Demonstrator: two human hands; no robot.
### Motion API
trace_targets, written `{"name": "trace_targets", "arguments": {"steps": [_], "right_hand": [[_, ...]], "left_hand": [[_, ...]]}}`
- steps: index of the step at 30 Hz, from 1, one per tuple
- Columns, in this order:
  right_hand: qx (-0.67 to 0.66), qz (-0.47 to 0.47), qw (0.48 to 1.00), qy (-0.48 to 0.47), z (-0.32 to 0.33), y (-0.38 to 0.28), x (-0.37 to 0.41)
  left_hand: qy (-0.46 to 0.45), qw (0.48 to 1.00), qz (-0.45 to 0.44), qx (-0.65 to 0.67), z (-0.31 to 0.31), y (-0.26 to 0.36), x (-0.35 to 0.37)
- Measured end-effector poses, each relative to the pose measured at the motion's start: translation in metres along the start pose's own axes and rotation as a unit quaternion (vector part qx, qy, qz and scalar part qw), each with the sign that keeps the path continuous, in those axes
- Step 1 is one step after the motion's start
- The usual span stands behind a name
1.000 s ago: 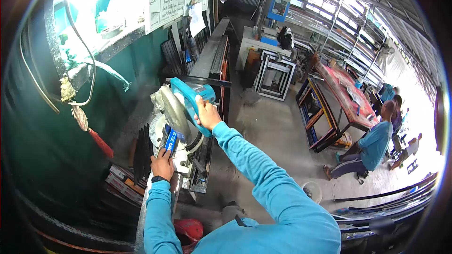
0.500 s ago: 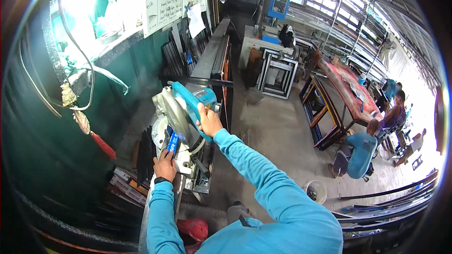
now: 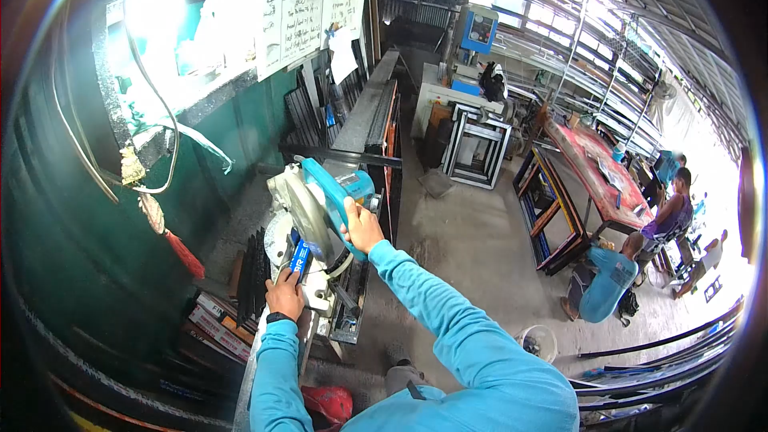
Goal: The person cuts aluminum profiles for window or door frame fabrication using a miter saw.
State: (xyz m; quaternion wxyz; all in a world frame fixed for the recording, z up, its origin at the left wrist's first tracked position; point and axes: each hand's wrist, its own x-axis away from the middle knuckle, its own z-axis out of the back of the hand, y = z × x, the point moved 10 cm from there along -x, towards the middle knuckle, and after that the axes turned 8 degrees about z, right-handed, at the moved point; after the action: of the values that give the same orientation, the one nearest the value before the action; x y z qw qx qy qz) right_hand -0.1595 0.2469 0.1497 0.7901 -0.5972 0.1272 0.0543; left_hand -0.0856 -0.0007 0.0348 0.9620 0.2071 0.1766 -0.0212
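A miter saw (image 3: pixel 296 198) with a teal handle and a grey blade guard stands on a narrow bench in front of me. My right hand (image 3: pixel 364 226) is wrapped around the saw's handle. Under the guard lies a bar with blue lettered film (image 3: pixel 302 256), partly hidden by the saw. My left hand (image 3: pixel 286 296), with a dark band at the wrist, grips the near end of this bar beside the saw's base. Whether the blade touches the bar cannot be seen.
Long dark profiles (image 3: pixel 384 124) lie beyond the saw. A red-topped table (image 3: pixel 588 164) stands right, with a crouching person (image 3: pixel 608 280) and others near it. A bucket (image 3: pixel 538 342) is on the floor. Cords (image 3: pixel 172 140) hang at the left wall.
The view has tilted slightly upward, so the scene sits lower and a little further right. Both hands keep their holds on the saw handle and the bar.
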Motion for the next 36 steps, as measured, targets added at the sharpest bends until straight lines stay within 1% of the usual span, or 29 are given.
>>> {"name": "trace_targets", "arguments": {"steps": [4, 7, 10, 14, 16, 18, 21, 23, 27, 29, 30, 31, 32, 34, 36], "right_hand": [[0.005, 0.011, 1.0, 0.008, -0.001, 0.008, 0.003], [-0.002, 0.011, 1.0, 0.024, -0.001, 0.011, 0.005], [0.003, 0.018, 1.0, 0.022, 0.0, 0.004, 0.003], [0.036, 0.003, 0.999, -0.021, 0.0, -0.025, -0.03], [0.061, -0.014, 0.997, -0.036, -0.001, -0.041, -0.057], [0.034, -0.064, 0.994, -0.077, -0.008, -0.05, -0.079], [0.024, -0.106, 0.99, -0.091, -0.01, -0.072, -0.08], [0.023, -0.118, 0.988, -0.093, -0.01, -0.071, -0.078], [0.013, -0.108, 0.99, -0.091, -0.01, -0.057, -0.083], [0.026, -0.107, 0.991, -0.075, -0.008, -0.064, -0.077], [0.029, -0.118, 0.99, -0.065, -0.005, -0.064, -0.076], [0.023, -0.129, 0.99, -0.061, -0.004, -0.054, -0.08], [0.033, -0.09, 0.993, -0.072, -0.005, -0.066, -0.075], [-0.005, -0.106, 0.992, -0.072, -0.006, -0.051, -0.074], [-0.003, -0.113, 0.991, -0.076, -0.007, -0.038, -0.073]], "left_hand": [[-0.016, 0.999, 0.023, 0.021, 0.01, 0.005, 0.001], [0.0, 1.0, 0.001, 0.012, 0.01, 0.006, 0.001], [0.001, 1.0, 0.008, 0.012, 0.01, 0.004, 0.002], [0.009, 1.0, 0.0, 0.018, 0.003, -0.002, 0.003], [0.006, 1.0, 0.006, 0.017, 0.005, 0.0, 0.002], [-0.002, 1.0, 0.013, 0.019, 0.005, -0.001, 0.002], [0.004, 1.0, 0.011, 0.018, 0.006, -0.001, 0.001], [0.016, 1.0, 0.004, 0.01, 0.007, -0.001, 0.003], [-0.007, 0.999, 0.029, 0.027, 0.008, -0.003, 0.002], [-0.009, 0.999, 0.023, 0.02, 0.002, -0.005, 0.002], [-0.018, 0.999, 0.024, 0.033, -0.005, -0.009, 0.001], [-0.031, 0.999, 0.025, 0.013, -0.015, -0.012, 0.0], [-0.025, 0.999, 0.024, 0.034, -0.02, -0.015, -0.002], [-0.012, 0.999, 0.032, 0.029, -0.019, -0.016, 0.002], [-0.001, 0.999, 0.032, 0.019, -0.003, -0.01, 0.002]]}}
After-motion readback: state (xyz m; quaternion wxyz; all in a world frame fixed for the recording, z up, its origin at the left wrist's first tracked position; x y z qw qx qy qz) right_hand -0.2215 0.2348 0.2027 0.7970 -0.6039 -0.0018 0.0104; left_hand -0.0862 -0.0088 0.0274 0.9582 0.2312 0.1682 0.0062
